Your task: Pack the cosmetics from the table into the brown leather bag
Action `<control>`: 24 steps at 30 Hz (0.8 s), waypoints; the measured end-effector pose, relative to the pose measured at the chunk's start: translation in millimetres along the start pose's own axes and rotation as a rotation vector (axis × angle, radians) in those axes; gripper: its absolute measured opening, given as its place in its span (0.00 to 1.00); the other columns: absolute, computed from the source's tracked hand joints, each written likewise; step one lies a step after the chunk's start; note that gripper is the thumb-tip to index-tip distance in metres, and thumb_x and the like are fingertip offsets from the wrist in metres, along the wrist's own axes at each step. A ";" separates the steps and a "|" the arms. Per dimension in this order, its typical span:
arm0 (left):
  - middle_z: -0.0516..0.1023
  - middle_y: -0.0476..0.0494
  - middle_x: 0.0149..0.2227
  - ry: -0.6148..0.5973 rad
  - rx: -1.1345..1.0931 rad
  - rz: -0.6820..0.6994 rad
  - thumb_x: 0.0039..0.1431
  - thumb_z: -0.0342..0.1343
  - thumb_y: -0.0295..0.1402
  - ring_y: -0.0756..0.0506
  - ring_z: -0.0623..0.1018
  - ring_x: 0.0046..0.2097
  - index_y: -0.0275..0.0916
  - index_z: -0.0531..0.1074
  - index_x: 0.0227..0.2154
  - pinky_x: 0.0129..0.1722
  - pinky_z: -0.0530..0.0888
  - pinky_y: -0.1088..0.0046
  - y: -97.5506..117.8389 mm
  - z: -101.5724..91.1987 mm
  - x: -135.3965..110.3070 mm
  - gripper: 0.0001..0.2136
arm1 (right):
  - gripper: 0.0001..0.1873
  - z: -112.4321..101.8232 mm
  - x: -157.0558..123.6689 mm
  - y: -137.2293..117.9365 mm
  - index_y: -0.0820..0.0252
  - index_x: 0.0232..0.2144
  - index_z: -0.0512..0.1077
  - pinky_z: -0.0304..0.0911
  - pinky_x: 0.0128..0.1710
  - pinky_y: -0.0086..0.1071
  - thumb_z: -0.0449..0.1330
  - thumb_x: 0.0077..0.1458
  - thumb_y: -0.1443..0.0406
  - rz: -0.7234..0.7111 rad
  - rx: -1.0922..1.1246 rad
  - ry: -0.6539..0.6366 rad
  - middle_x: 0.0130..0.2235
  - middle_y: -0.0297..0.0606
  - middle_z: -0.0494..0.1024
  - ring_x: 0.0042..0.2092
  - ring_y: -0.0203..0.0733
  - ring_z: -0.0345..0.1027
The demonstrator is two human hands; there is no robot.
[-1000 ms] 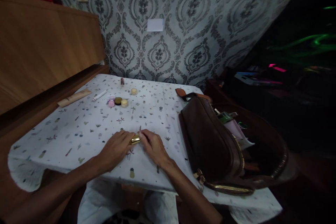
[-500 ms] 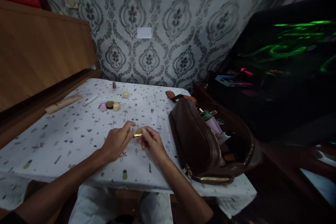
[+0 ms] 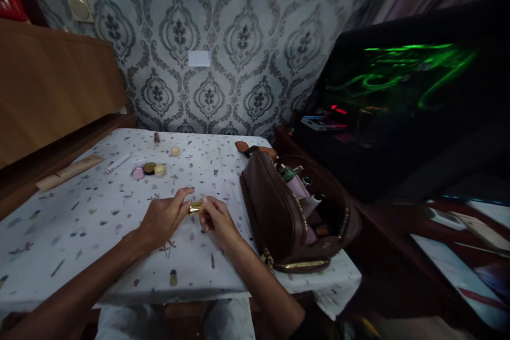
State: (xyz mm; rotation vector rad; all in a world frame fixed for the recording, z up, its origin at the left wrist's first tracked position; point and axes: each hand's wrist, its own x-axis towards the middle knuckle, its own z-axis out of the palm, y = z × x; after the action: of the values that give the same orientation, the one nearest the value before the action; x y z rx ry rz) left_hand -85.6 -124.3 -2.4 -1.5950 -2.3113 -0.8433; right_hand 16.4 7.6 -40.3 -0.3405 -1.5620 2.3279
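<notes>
Between both hands, over the patterned cloth, is a small shiny gold tube (image 3: pixel 195 207), possibly a lipstick. My left hand (image 3: pixel 162 219) pinches its left end, with the index finger raised above. The fingertips of my right hand (image 3: pixel 217 218) close on the right end. Just right of that hand stands a brown leather cosmetic bag (image 3: pixel 274 207), unzipped, with small tubes and bottles inside. Farther back on the left, a pink round pot (image 3: pixel 138 172), a dark-lidded pot (image 3: pixel 149 168) and a cream pot (image 3: pixel 160 170) sit close together.
Another cream pot (image 3: pixel 175 152), a dark little tube (image 3: pixel 156 138), a white pen-like stick (image 3: pixel 118 162) and a beige sleeve (image 3: pixel 69 172) lie on the white tablecloth (image 3: pixel 119 212). A wooden cabinet (image 3: pixel 56 90) borders the left. A black computer case (image 3: pixel 382 117) with green lights stands right.
The view has swung to the right, so everything appears farther left. Both hands keep their hold on the gold tube, at about the same spot over the table.
</notes>
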 end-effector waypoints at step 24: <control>0.74 0.48 0.38 -0.042 -0.798 0.184 0.66 0.51 0.42 0.46 0.76 0.43 0.45 0.55 0.59 0.41 0.74 0.71 129.4 9.1 59.3 0.22 | 0.16 -49.8 -125.4 -153.6 0.61 0.37 0.72 0.59 0.23 0.24 0.56 0.62 0.54 -0.611 -0.654 0.480 0.26 0.31 0.69 0.24 0.31 0.61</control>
State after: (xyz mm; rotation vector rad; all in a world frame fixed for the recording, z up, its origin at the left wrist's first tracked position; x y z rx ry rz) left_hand 9.9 -39.9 61.7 -2.0639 -1.8927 -1.8395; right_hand 169.7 55.8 86.0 -0.4449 -1.7951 1.1460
